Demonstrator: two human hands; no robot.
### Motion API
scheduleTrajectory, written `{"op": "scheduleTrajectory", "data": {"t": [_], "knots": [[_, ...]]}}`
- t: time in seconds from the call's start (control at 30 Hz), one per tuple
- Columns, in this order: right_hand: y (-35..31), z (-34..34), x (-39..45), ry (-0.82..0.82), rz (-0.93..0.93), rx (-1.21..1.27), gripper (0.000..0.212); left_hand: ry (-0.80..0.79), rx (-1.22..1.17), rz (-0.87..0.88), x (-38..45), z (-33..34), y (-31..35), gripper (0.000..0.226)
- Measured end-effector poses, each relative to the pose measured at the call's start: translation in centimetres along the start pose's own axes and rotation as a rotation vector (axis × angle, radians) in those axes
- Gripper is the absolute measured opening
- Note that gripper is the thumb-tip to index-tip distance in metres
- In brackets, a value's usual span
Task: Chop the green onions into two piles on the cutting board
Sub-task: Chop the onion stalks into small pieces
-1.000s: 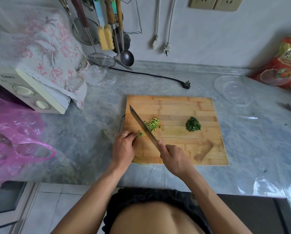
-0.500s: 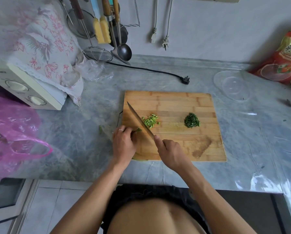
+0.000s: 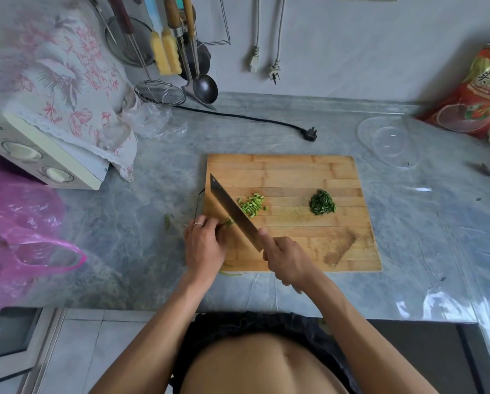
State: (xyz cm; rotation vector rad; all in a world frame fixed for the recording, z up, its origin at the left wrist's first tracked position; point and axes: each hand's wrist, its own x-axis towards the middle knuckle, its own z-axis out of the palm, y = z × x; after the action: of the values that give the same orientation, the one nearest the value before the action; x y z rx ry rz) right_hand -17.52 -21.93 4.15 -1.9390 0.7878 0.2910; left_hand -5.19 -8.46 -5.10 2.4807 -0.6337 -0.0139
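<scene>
A wooden cutting board (image 3: 295, 172) lies on the grey marble counter. A pile of light green chopped pieces (image 3: 251, 205) sits left of centre, and a darker green pile (image 3: 322, 203) sits to its right. My right hand (image 3: 288, 260) grips the handle of a cleaver (image 3: 234, 211), whose blade slants across the board's left part, just left of the light pile. My left hand (image 3: 204, 245) presses down on the remaining green onion stalks (image 3: 228, 222) at the board's left edge, right beside the blade. Most of the stalks are hidden under my fingers.
A microwave (image 3: 39, 155) under a floral cloth stands at left, with a pink plastic bag (image 3: 19, 228) in front of it. Utensils hang on the wall. A black power plug (image 3: 310, 134) lies behind the board. A clear bowl (image 3: 391, 140) and red packet (image 3: 476, 100) are at right.
The cleaver's tip has shifted slightly left and the blade sits close against my left fingers. Both piles stay where they were.
</scene>
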Motion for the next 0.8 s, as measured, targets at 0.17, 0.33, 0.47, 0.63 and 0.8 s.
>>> {"op": "scheduleTrajectory", "data": {"t": [0.17,0.33,0.47,0.63,0.8], "knots": [[-0.1,-0.9,0.2,0.032,0.012,0.038,0.067,-0.002,-0.012,0.013,0.2,0.1,-0.1,0.008],[-0.4,0.7,-0.2,-0.060,0.031,0.138,0.067,0.040,-0.057,-0.005,0.3,0.2,-0.2,0.011],[-0.1,1.1,0.2,-0.076,0.092,0.255,0.065,0.062,-0.162,-0.056,0.2,-0.1,-0.2,0.013],[0.2,0.0,1.0,-0.025,0.090,0.244,0.065,0.046,-0.174,-0.082,0.1,-0.4,0.0,0.012],[-0.2,-0.3,1.2,-0.059,0.075,0.240,0.064,0.049,-0.162,-0.063,0.1,-0.4,-0.2,0.011]]}}
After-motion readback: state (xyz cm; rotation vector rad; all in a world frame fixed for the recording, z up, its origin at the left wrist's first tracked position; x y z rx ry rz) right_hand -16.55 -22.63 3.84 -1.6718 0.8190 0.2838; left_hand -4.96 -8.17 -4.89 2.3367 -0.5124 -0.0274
